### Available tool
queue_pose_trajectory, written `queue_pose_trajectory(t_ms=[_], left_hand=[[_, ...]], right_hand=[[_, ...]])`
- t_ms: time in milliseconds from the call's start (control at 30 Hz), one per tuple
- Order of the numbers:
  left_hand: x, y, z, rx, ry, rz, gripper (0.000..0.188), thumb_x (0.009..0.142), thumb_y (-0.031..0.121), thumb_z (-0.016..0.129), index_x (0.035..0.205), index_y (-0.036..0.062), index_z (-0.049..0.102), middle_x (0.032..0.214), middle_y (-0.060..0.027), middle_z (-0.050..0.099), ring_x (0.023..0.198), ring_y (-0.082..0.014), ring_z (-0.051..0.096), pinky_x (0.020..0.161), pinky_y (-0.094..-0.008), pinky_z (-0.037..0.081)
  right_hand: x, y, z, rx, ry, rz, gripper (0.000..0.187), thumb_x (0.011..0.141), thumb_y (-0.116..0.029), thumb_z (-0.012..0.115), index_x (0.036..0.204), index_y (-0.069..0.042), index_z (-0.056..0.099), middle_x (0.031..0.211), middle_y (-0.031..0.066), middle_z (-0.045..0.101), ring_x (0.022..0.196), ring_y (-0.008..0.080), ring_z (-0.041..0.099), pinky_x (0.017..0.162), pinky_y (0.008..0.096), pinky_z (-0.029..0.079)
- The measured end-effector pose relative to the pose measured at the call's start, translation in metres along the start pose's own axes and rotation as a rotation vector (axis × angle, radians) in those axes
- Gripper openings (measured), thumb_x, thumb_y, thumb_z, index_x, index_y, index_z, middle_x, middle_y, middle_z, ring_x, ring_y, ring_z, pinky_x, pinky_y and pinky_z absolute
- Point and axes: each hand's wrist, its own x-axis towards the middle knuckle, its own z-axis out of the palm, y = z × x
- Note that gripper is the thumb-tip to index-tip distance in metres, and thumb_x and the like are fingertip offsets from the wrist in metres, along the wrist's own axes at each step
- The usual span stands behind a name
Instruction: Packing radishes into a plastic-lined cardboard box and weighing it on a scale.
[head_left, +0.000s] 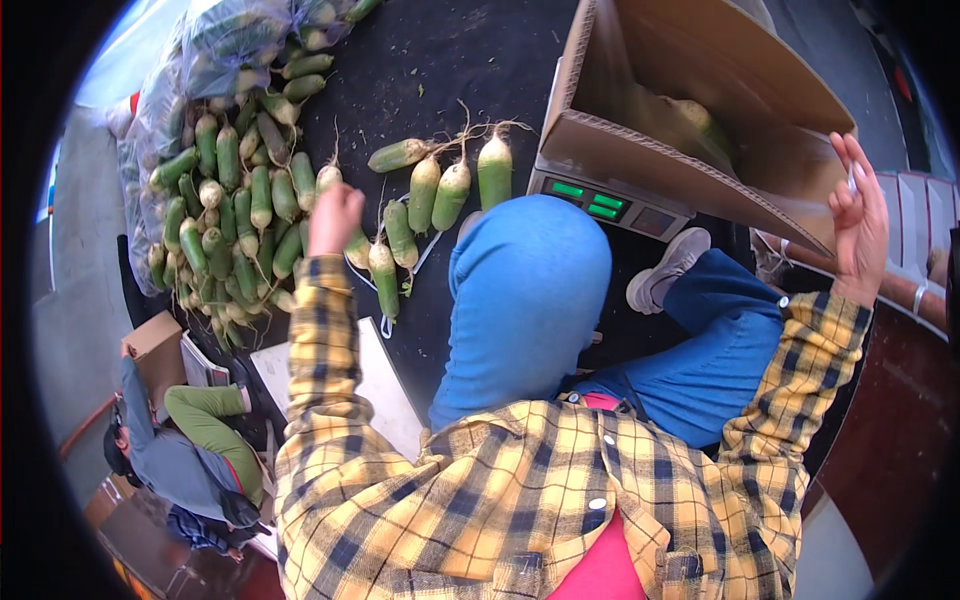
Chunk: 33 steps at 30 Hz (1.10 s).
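My left hand (pixel 336 216), slightly blurred, is closed around a green radish (pixel 328 178) at the right edge of a large radish pile (pixel 240 215). Only that radish's pale end and thin root show past my fingers. Out to the right, my right hand (pixel 860 215) is raised beside the carton flap (pixel 780 200); two fingers stretch upward and the others bend loosely. Inside the open cardboard carton (pixel 600 130) a blurred radish (pixel 700 120) lies. Several loose radishes (pixel 423 193) rest between the pile and the carton, roots pointing away from me.
The carton stands on a scale (pixel 610 205) with a lit green display. My bent knee (pixel 530 290) rises in front of the loose radishes. A white board (pixel 385 375) lies by my left forearm. Clear plastic bags (pixel 225 45) cover the pile's far side. Another person (pixel 195 450) sits at lower left.
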Motion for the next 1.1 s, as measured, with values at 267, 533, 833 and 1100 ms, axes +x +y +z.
queue_pose_trajectory(t_ms=[267, 533, 833, 1100], left_hand=[[0.011, 0.038, 0.116, 0.147, 0.117, 0.073, 0.019, 0.076, 0.016, 0.063, 0.092, 0.0086, 0.059, 0.091, -0.0111, 0.059, 0.088, -0.0313, 0.054, 0.074, -0.0414, 0.046], [0.104, 0.052, 0.189, 0.508, -0.007, 0.297, 0.019, 0.078, 0.018, 0.058, 0.095, 0.0107, 0.061, 0.106, -0.0082, 0.057, 0.116, -0.0272, 0.045, 0.095, -0.0496, 0.034], [0.084, 0.038, 0.145, 0.313, 0.167, 0.460, 0.010, 0.081, 0.015, 0.051, 0.085, 0.0128, 0.059, 0.089, -0.0056, 0.060, 0.100, -0.0227, 0.054, 0.096, -0.0455, 0.035], [0.009, -0.030, 0.021, -0.782, 0.452, -0.176, 0.024, 0.091, 0.020, 0.057, 0.100, -0.0005, 0.064, 0.096, -0.0062, 0.066, 0.087, -0.0088, 0.058, 0.079, -0.0239, 0.047]], right_hand=[[0.003, -0.009, 0.012, -0.136, 0.001, 0.022, 0.042, 0.093, -0.014, 0.046, 0.131, 0.003, 0.040, 0.133, 0.0133, 0.046, 0.059, 0.0006, 0.038, 0.058, 0.0147, 0.038], [0.003, -0.011, 0.036, -0.200, 0.034, 0.042, 0.042, 0.094, -0.014, 0.043, 0.132, 0.003, 0.038, 0.134, 0.0138, 0.045, 0.057, 0.0003, 0.036, 0.055, 0.0149, 0.035], [-0.002, -0.020, 0.039, -0.237, 0.064, 0.037, 0.043, 0.094, -0.015, 0.042, 0.133, 0.003, 0.038, 0.133, 0.0139, 0.046, 0.057, -0.0001, 0.036, 0.056, 0.0139, 0.035], [0.001, -0.012, 0.027, -0.237, -0.010, 0.021, 0.041, 0.094, -0.016, 0.042, 0.131, 0.003, 0.041, 0.131, 0.0139, 0.048, 0.059, 0.0007, 0.038, 0.058, 0.0149, 0.037]])
